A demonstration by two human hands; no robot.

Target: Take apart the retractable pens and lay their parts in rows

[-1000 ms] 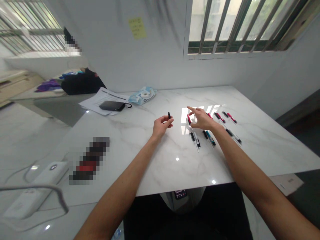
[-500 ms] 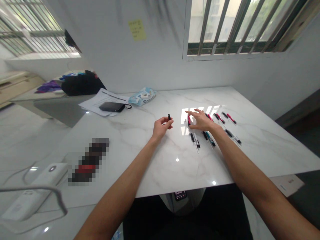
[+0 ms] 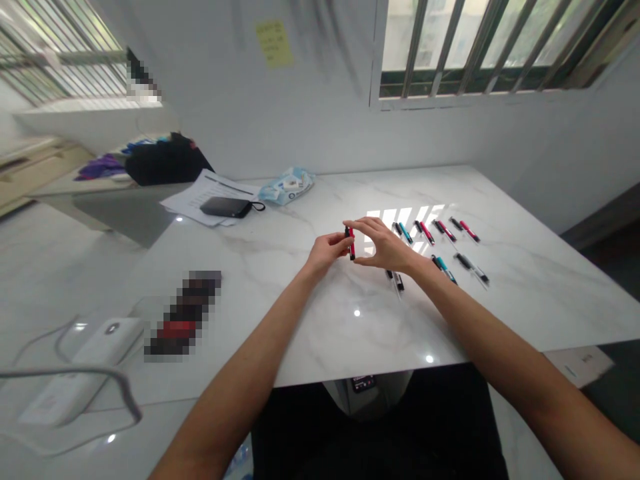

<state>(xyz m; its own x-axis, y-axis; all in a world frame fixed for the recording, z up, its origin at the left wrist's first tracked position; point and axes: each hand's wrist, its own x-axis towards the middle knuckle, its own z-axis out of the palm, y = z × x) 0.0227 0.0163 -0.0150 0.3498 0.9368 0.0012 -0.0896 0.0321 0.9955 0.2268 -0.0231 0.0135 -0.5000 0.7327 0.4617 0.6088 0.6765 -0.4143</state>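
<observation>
My two hands meet above the middle of the white marble table (image 3: 310, 320). My right hand (image 3: 383, 247) holds a red pen (image 3: 352, 244) upright between thumb and fingers. My left hand (image 3: 327, 252) pinches a small black cap (image 3: 347, 232) right against the top of that pen. Behind and to the right of my right hand, several red, teal and black pens (image 3: 440, 243) lie in rows on the table. Two black-and-clear pens (image 3: 396, 280) lie just under my right wrist.
A black pouch (image 3: 223, 208) rests on papers (image 3: 200, 197) at the back left, beside a blue wipes packet (image 3: 287, 187). A white device with a cable (image 3: 75, 373) sits front left. A black bag (image 3: 163, 163) stands on the side desk.
My right hand picked a red pen from the rows and carried it left to my left hand. The black cap now touches the pen's top.
</observation>
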